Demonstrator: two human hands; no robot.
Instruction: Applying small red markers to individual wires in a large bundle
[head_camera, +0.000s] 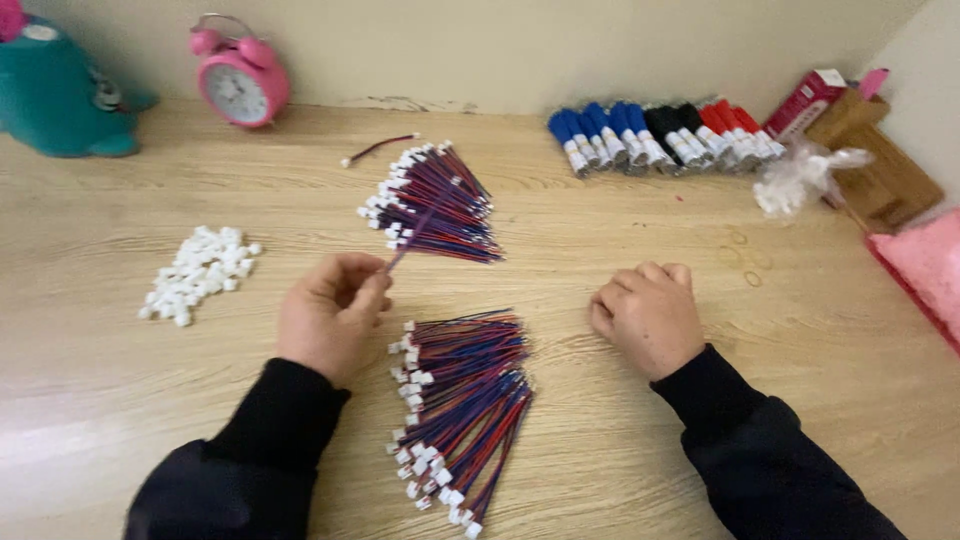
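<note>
My left hand (330, 312) pinches one end of a short red-and-blue wire lead (415, 232) that runs up to the far pile of wire leads (440, 205) with white plugs. A second pile of the same leads (460, 405) lies between my forearms, close to me. My right hand (648, 312) rests on the wooden table (620, 440) as a loose fist, with nothing visible in it. One loose lead (378, 148) lies behind the far pile. A heap of small white plastic connectors (200, 270) sits to the left of my left hand.
A row of blue, black and red markers (665, 135) lies at the back right, with a clear plastic bag (800, 175), wooden block (880, 165) and pink tray (925, 265) beyond. A pink alarm clock (240, 80) and teal toy (55, 95) stand back left.
</note>
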